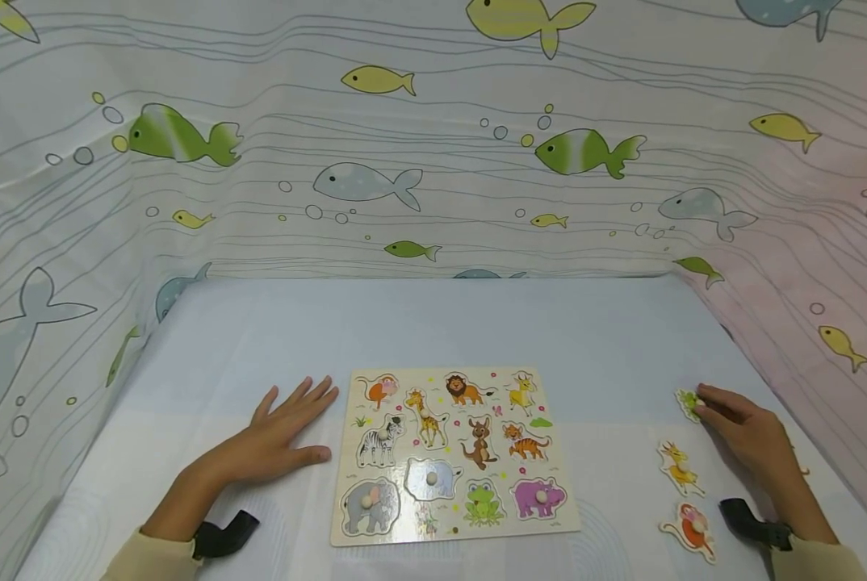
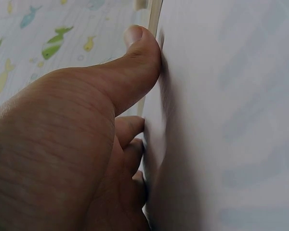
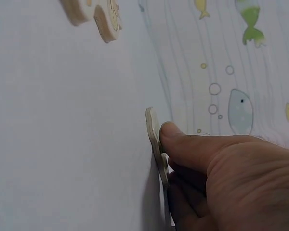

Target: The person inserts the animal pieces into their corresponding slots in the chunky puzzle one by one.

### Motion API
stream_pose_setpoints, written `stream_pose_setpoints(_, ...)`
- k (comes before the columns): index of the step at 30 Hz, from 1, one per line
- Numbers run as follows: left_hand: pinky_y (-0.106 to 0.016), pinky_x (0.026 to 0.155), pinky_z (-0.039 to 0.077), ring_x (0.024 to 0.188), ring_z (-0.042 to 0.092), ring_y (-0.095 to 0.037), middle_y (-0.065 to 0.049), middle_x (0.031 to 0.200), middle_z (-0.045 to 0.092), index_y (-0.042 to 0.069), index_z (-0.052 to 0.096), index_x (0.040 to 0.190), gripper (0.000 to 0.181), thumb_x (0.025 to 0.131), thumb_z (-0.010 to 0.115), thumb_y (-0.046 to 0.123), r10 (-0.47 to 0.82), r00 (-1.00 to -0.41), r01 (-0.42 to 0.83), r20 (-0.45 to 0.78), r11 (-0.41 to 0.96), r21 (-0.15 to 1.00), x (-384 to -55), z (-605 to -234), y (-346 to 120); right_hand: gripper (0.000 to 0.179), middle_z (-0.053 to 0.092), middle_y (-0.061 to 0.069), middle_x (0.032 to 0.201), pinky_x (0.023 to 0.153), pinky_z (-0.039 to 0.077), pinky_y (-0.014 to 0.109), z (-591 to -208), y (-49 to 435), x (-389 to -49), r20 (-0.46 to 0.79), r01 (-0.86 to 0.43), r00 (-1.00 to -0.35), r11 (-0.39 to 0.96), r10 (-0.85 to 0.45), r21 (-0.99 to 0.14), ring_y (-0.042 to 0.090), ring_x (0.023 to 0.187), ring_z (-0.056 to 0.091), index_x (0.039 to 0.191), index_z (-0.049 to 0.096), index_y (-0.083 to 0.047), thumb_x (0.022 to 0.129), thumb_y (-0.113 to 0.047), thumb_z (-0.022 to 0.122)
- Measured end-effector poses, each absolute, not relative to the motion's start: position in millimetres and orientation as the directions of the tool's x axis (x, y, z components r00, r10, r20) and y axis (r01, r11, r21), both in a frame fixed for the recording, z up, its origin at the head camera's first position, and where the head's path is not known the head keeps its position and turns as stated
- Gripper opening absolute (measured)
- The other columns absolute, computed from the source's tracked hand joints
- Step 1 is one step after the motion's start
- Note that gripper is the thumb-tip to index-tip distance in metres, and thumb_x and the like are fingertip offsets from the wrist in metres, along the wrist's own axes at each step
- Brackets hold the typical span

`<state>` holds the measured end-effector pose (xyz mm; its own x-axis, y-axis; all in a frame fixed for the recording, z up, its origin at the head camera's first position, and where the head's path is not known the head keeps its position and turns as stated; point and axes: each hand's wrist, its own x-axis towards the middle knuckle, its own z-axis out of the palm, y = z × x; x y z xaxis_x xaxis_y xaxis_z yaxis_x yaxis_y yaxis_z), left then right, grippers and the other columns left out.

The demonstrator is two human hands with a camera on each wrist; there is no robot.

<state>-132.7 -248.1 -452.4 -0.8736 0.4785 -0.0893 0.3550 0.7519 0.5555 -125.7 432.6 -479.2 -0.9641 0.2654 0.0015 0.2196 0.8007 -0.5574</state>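
At the right side of the table, my right hand pinches a small green frog puzzle piece between thumb and fingers. In the right wrist view the frog piece appears edge-on, close to the table surface; I cannot tell whether it touches. My left hand rests on the table with fingers spread, just left of a wooden puzzle board, and holds nothing. Printed animals fill the board; knobs show on the elephant, the zebra, the hippo and a pale glare-covered shape. A printed frog lies at the lower right.
Nearer me than the frog piece lie a yellow horned-animal piece and a monkey piece. A small brown tip pokes out beside the right wrist, mostly hidden. Fish-patterned cloth surrounds the white table.
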Motion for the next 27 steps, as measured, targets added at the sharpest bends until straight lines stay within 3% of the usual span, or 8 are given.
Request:
stream_pose_setpoints(13,-0.067,0.119,-0.008,0.154,0.01,-0.044,-0.013,0.166,0.024,0.015,0.032,0.158,0.087,0.089,0.067,0.054,0.479,-0.873,0.35,-0.093,0.747,0.565,-131.8,-451.2,-248.0,0.061,0.051,0.029,0.145,0.099,0.038,0.069,-478.7,432.0,-126.6,0.043,0.153,-0.977,0.827,0.209,-0.541,0.055,0.131,0.043,0.138,0.057,0.0,0.1,-0.047,0.057)
stream_pose_setpoints(27,-0.067,0.119,-0.008,0.154,0.009,-0.044,-0.013,0.166,0.024,0.016,0.031,0.158,0.087,0.089,0.067,0.055,0.476,-0.875,0.351,-0.089,0.751,0.559,-133.7,-454.5,-248.7,0.048,0.058,0.026,0.139,0.099,0.042,0.063,-483.8,429.1,-128.3,0.124,0.146,-0.962,0.844,0.242,-0.516,0.051,0.129,0.05,0.134,0.061,0.0,0.103,-0.036,0.055)
